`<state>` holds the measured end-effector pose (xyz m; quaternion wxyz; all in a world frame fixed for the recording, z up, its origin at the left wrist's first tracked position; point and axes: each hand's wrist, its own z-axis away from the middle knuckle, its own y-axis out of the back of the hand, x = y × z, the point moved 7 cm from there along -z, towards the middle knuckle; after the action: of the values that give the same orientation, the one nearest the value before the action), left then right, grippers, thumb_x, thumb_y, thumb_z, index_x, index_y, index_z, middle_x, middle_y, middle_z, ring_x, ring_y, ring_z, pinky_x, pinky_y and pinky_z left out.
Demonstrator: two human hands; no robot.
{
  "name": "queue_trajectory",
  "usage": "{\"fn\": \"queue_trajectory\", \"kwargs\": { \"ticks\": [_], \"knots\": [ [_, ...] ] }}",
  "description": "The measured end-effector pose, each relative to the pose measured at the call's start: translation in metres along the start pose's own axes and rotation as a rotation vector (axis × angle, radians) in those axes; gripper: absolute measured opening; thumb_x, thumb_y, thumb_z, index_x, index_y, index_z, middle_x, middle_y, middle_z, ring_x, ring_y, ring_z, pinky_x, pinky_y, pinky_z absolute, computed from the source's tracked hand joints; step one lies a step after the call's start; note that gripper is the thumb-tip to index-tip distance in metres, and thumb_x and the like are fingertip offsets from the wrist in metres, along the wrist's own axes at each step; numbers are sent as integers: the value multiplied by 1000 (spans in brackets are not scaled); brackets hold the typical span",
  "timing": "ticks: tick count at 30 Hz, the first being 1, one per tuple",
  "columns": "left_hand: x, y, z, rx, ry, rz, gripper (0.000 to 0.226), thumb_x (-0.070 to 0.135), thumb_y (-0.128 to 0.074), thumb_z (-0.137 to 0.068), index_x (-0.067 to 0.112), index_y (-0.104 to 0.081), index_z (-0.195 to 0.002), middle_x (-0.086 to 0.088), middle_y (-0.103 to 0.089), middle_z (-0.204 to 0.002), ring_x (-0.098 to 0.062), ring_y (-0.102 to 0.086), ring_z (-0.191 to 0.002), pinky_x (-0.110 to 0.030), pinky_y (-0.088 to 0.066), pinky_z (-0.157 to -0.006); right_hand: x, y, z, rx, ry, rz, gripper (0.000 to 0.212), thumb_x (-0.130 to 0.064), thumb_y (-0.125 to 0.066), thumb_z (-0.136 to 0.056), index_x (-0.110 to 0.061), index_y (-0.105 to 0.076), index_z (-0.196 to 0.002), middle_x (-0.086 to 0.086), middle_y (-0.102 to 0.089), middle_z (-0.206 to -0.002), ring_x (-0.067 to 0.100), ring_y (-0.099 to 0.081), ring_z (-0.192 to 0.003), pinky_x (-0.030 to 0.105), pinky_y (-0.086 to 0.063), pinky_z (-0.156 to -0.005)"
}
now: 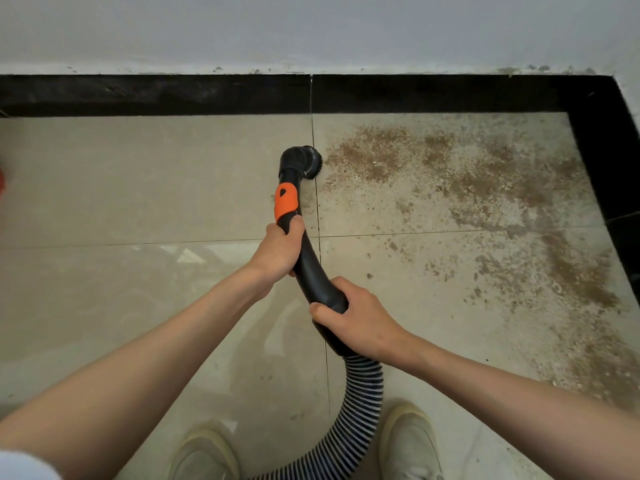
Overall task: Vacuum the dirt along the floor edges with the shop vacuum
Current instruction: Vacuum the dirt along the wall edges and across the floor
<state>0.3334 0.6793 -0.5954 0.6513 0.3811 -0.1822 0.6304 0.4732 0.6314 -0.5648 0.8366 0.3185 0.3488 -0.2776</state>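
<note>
Gripping the curved black plastic vacuum wand (313,271) with both hands, the person holds its round black brush nozzle (310,161) down on the beige glossy floor tiles (138,188). The left hand (278,252) wraps its fingers round the wand just below the orange plastic collar (286,202). The right hand (349,315) is curled round the lower end, where the ribbed black-and-white hose (360,403) joins and trails off at 6 o'clock between two pale canvas shoes (408,445).

The wand's long axis runs roughly from 6 to 12 o'clock, and the left hand is the nearer one to the nozzle. The brush sits at the left margin of the scattered brown dirt (485,209), which spreads away from it toward 3 and 4 o'clock, thickest along the black tile border (602,161) on the right. The strip of border at 12 o'clock, under the grey wall (311,29), lies just beyond the nozzle.

Most of the dirt looks untouched, so the job seems early. The next sweep probably calls for swinging the nozzle toward 3 o'clock, with the left hand steering.
</note>
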Motion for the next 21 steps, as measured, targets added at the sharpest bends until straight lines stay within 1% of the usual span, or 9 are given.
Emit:
{"fn": "queue_trajectory", "kwargs": {
  "ticks": [3,6,9,10,12,14,18,19,21],
  "knots": [
    [-2,15,0,35,25,0,49,43,-32,-98,3,-41,-124,-8,-56,-90,-20,-58,-80,-30,-50,-63,-8,-6,-5,-39,-5,2,18,-35,-61,-86,-24,-51,-97,-6,-59,-84,12,-59,-76,24,-49,-67],
    [-8,29,4,96,52,-15,49,42,-31,-99,3,-40,-127,-7,-55,-91,-20,-57,-80,-29,-47,-60,-16,-15,-5,-96,-5,29,23,-37,-62,-87,-25,-50,-101,-7,-57,-83,10,-58,-75,21,-47,-65],
    [-13,33,11,166,74,-54,50,41,-31,-100,2,-38,-130,-11,-55,-103,-24,-56,-87,-26,-44,-56,-14,-21,-1,-106,-19,31,25,-39,-62,-86,-25,-50,-104,-7,-58,-84,14,-60,-79,26,-49,-68],
    [-14,33,13,181,74,-61,50,41,-31,-100,2,-38,-130,-11,-54,-104,-24,-55,-89,-26,-44,-57,-13,-22,0,-104,-21,27,26,-39,-62,-86,-25,-50,-104,-6,-59,-85,15,-61,-80,28,-50,-71],
    [-15,32,14,194,69,-64,51,41,-31,-99,2,-39,-130,-11,-54,-104,-24,-55,-89,-29,-45,-64,-9,-25,1,-102,-20,10,26,-39,-62,-86,-25,-50,-105,-5,-59,-85,17,-61,-80,32,-52,-74],
    [-18,31,15,193,76,-73,51,42,-31,-99,2,-39,-130,-13,-56,-106,-24,-56,-90,-32,-45,-69,-6,-28,2,-109,-10,-2,27,-39,-62,-86,-25,-50,-105,-5,-58,-85,17,-61,-80,32,-53,-74],
    [-25,36,15,242,58,-91,51,41,-31,-99,2,-39,-130,-13,-55,-108,-24,-55,-89,-26,-44,-60,-3,-32,0,-134,34,-5,26,-37,-62,-87,-24,-49,-105,-6,-57,-84,16,-60,-80,27,-50,-70],
    [-25,37,17,246,55,-85,51,42,-31,-99,1,-39,-130,-15,-56,-109,-24,-56,-89,-26,-43,-58,-4,-31,1,-141,38,-6,26,-37,-62,-87,-23,-50,-105,-6,-58,-85,16,-60,-80,27,-51,-70],
    [-26,41,24,255,60,-62,52,42,-32,-99,0,-40,-129,-17,-57,-112,-25,-57,-90,-27,-45,-59,-8,-30,6,-162,44,-11,26,-37,-62,-86,-22,-52,-105,-4,-59,-87,17,-61,-82,30,-52,-73]
  ]
}}
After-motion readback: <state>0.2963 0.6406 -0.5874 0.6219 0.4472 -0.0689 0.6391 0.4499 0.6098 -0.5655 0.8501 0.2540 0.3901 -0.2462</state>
